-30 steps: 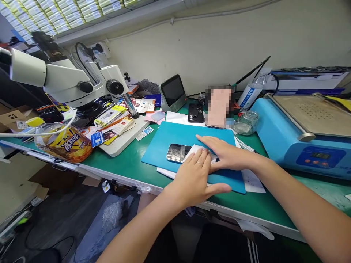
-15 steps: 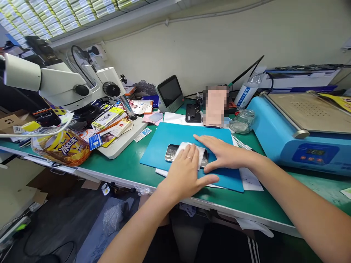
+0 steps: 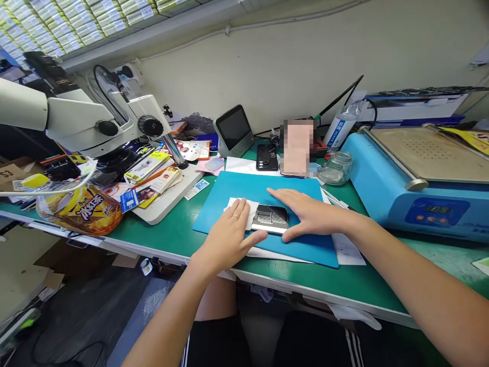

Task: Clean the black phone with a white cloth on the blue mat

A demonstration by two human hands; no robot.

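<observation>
Left fingers open on tissue — right fingers apart, edging the phone (bare mat beyond).

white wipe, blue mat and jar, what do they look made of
White wipe: tissue or thin cloth, matte; it lies limp.
Blue mat: probably rubber or plastic, smooth, fairly matte; even colour, little shine.
Jar: likely glass, clear and glossy; see-through walls, bright glints.

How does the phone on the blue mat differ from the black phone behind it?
The glossy phone shows a reflective face, while the black phone shows its back and camera lenses. The glossy phone's left end is under the white wipe; the black phone has no wipe on it. Both look flat and dark.
</observation>
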